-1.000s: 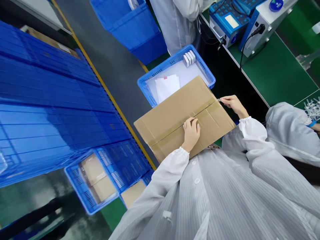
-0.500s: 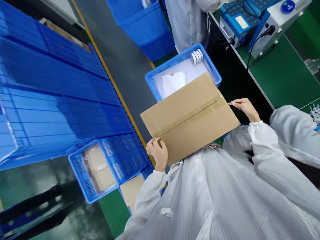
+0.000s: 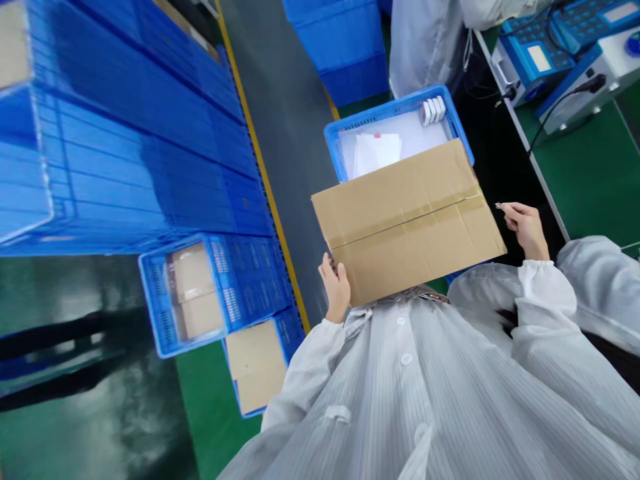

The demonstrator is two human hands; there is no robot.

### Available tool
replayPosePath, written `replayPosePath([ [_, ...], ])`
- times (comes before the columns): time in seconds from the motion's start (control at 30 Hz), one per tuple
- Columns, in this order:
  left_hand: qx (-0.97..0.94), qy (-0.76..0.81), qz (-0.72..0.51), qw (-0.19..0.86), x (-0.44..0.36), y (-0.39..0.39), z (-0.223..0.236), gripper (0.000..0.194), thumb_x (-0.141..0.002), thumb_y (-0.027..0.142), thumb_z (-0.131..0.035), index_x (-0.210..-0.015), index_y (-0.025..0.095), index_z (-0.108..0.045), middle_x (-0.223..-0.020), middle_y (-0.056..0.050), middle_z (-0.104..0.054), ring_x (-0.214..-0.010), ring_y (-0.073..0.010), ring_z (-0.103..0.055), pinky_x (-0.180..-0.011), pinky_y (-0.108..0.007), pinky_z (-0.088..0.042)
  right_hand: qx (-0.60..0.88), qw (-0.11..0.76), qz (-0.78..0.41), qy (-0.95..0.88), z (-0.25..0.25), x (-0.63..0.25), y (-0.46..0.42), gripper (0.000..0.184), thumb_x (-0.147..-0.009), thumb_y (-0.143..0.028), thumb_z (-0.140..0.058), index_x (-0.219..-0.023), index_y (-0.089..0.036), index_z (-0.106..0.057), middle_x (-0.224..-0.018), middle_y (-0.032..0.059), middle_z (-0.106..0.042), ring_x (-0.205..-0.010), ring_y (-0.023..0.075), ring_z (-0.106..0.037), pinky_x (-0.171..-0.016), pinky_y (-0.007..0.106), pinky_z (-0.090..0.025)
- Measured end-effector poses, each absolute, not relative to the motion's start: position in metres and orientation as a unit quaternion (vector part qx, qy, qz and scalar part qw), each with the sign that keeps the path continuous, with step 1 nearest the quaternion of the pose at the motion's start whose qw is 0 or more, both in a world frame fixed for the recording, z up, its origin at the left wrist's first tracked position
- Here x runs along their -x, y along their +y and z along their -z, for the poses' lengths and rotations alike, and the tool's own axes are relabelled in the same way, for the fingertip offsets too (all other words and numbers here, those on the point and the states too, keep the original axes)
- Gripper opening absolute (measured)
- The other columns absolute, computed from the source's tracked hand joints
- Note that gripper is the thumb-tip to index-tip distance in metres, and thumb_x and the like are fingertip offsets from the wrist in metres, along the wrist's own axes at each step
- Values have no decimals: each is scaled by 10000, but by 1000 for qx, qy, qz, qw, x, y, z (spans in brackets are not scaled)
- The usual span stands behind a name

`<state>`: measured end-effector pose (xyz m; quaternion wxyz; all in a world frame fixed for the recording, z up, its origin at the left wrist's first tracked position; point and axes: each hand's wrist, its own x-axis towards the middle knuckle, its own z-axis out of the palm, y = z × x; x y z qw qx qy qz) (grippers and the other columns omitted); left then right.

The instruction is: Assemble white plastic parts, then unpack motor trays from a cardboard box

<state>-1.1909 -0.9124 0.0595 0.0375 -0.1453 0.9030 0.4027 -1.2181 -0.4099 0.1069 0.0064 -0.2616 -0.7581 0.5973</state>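
Note:
A brown cardboard box (image 3: 407, 220) with a taped centre seam rests against my coat, above a blue crate (image 3: 395, 117). My left hand (image 3: 336, 288) grips the box's near left corner, fingers curled round the edge. My right hand (image 3: 523, 225) is just off the box's right end, clear of it, pinching a small metal blade or key (image 3: 499, 206) whose tip points at the seam.
The blue crate holds white sheets (image 3: 376, 151) and small white boxes (image 3: 433, 110). Stacked blue crates (image 3: 125, 140) fill the left; low crates (image 3: 200, 293) hold cardboard. A green bench (image 3: 595, 167) with blue machines (image 3: 535, 57) stands right. Another person's white coat (image 3: 425, 40) is behind.
My left hand slid from the box top to its near left corner. My right hand pulled the small metal piece off the seam's right end. The view swung left.

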Motion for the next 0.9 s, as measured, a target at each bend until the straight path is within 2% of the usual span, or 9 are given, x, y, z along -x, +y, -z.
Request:
replayPosePath([
  [0.1,149,879,-449,62,1191,-916,-55,575,-1005,379,-350,-1535,163,-300,-1514,-173,-368,-1461,-237,-342,-1267,-439,-228,271,28,-568,-777,-111,1218,-426,443,-736,-548,-729,-935,-152,-735,-606,-28,-458,-515,81,-330,-477,239,-218],
  [0.2,137,850,-500,95,1194,-924,-52,591,-1009,378,-340,-1572,219,-257,-1566,-127,-332,-1507,-219,-286,-1282,-430,-204,293,65,-515,-803,-116,1213,-447,400,-792,-501,-695,-957,-139,-737,-674,12,-549,-567,105,-411,-516,260,-307],
  [0.33,89,817,-554,134,1206,-940,-41,652,-979,311,-387,-1599,243,-194,-1624,-105,-225,-1555,-223,-192,-1292,-419,-177,337,183,-392,-837,-129,1202,-477,272,-872,-308,-616,-1019,-121,-748,-763,85,-651,-650,145,-509,-658,312,-405],
  [0.43,18,798,-576,174,1217,-957,-31,732,-954,300,-452,-1610,265,-129,-1655,-101,-154,-1567,-241,-154,-1291,-438,-175,369,280,-303,-833,-135,1190,-514,315,-915,-259,-529,-1093,-93,-729,-894,160,-706,-773,189,-604,-808,344,-445],
  [0.53,-89,777,-578,233,1227,-981,-28,795,-949,346,-506,-1616,249,-85,-1671,-126,-138,-1567,-256,-159,-1279,-457,-216,401,333,-258,-813,-132,1175,-576,385,-940,-308,-470,-1144,-75,-700,-952,183,-720,-798,211,-648,-802,342,-482],
  [0.63,-207,751,-556,290,1237,-1017,-34,771,-934,356,-550,-1601,202,-195,-1663,-151,-203,-1556,-267,-207,-1281,-454,-219,440,352,-231,-793,-119,1160,-657,447,-948,-439,-445,-1019,-91,-717,-924,166,-724,-837,235,-668,-841,365,-503],
  [0.7,-278,730,-533,324,1243,-1044,-41,721,-915,314,-571,-1570,186,-298,-1620,-156,-320,-1516,-263,-318,-1265,-438,-275,467,350,-218,-782,-108,1153,-711,536,-938,-555,-422,-948,-109,-719,-907,160,-724,-878,263,-671,-869,402,-507],
  [0.77,-330,715,-511,345,1251,-1071,-46,699,-903,264,-567,-1557,186,-331,-1586,-146,-391,-1475,-248,-395,-1244,-418,-329,484,338,-212,-779,-100,1148,-759,608,-921,-636,-408,-952,-116,-720,-923,166,-729,-916,288,-672,-902,440,-502],
  [0.9,-380,720,-470,342,1273,-1110,-49,704,-905,194,-517,-1570,189,-288,-1599,-135,-362,-1496,-227,-358,-1264,-413,-299,490,313,-224,-783,-95,1146,-826,660,-896,-686,-422,-994,-112,-733,-999,195,-739,-1017,324,-666,-966,477,-477],
])
